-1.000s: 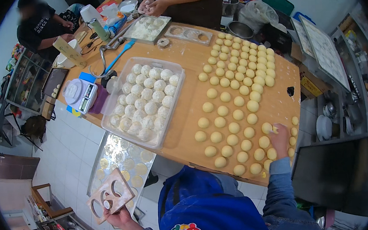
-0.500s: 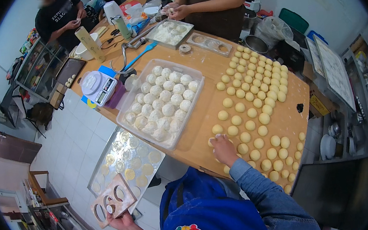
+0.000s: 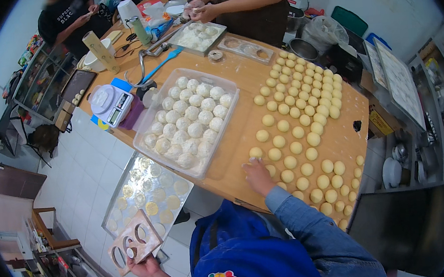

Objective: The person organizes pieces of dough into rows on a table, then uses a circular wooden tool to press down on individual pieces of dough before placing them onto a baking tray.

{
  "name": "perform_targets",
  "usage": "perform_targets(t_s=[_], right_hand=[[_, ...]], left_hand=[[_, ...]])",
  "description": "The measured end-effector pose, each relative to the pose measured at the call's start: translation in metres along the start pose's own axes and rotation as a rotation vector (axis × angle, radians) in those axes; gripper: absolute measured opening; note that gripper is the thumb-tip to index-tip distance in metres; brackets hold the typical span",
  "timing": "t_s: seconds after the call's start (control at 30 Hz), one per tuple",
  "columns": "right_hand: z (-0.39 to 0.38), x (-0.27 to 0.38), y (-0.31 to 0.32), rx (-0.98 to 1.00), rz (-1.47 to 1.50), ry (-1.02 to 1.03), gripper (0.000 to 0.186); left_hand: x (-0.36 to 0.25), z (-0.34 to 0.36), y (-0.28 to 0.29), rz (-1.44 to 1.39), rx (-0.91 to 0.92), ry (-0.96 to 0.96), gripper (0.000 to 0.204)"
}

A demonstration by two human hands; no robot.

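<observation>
My left hand grips the lower edge of a wooden mould board with round holes, tilted above a metal tray. A small white-topped round piece sits at the board by my thumb. On the tray lie flat pale dough discs. My right hand reaches down at the table's near edge, fingers curled together among rows of smooth yellow dough balls. One ball is just beyond the fingertips; whatever they close on is hidden beneath the hand.
A clear plastic tub of white-coated balls stands mid-table, beside a kitchen scale. Beyond are a blue brush, a dough hook and a floury metal tray. Two people work at the far side, one with hands over that tray.
The whole view has shifted slightly, so the table appears a little further left and up. My right hand has drawn slightly toward the left over the dough balls. The left hand keeps its hold.
</observation>
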State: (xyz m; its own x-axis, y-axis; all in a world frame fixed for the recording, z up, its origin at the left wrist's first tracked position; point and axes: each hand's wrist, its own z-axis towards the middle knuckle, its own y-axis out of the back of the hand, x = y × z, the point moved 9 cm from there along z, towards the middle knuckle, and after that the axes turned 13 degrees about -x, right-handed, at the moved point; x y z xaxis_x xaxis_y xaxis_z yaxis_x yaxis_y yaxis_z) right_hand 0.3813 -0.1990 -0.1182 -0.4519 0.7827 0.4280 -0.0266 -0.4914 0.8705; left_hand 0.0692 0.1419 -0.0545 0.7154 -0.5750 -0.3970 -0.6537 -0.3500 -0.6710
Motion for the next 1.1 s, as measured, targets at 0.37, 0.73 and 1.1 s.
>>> perform_targets(t_s=[0.37, 0.73, 1.1], right_hand=[[0.003, -0.014, 0.049, -0.112, 0.283, -0.226, 0.022], [-0.116, -0.243, 0.206, -0.654, 0.41, -0.812, 0.02], [-0.209, -0.372, 0.203, -0.788, 0.328, -1.091, 0.012]], left_hand=[[0.021, -0.004, -0.013, 0.064, -0.056, -0.004, 0.046], [0.06, -0.006, -0.035, 0.126, -0.024, 0.074, 0.044], [0.066, -0.006, -0.041, 0.143, -0.028, 0.083, 0.044]])
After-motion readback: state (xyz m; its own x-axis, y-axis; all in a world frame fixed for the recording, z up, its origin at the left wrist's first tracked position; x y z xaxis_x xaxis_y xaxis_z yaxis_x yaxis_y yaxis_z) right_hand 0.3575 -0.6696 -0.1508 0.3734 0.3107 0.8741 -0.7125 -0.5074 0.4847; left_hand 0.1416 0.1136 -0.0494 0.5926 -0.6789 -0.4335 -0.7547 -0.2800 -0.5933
